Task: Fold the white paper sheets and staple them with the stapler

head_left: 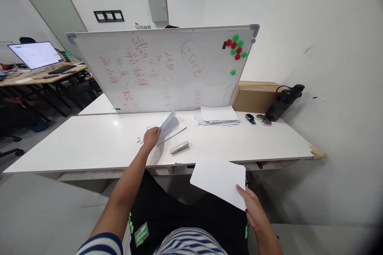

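Note:
My left hand (151, 137) is closed on the edge of a paper sheet (167, 121), which is partly lifted and shows print on its raised side. Beneath it, more paper (176, 130) lies on the white desk (98, 139). My right hand (251, 205) grips a few white sheets (220, 181) over my lap, thumb on top and the other fingers underneath. A pale stapler (179, 147) rests between the two hands near the desk's front edge. Just left of my left hand sits a small white object (139, 140) that I cannot make out.
A whiteboard (167, 71) with red writing and magnets stands along the back of the desk. Before it lies a paper stack (218, 115). To the right are a cardboard box (254, 97), a black bottle (283, 103), a mouse (263, 120) and a small dark object (250, 118).

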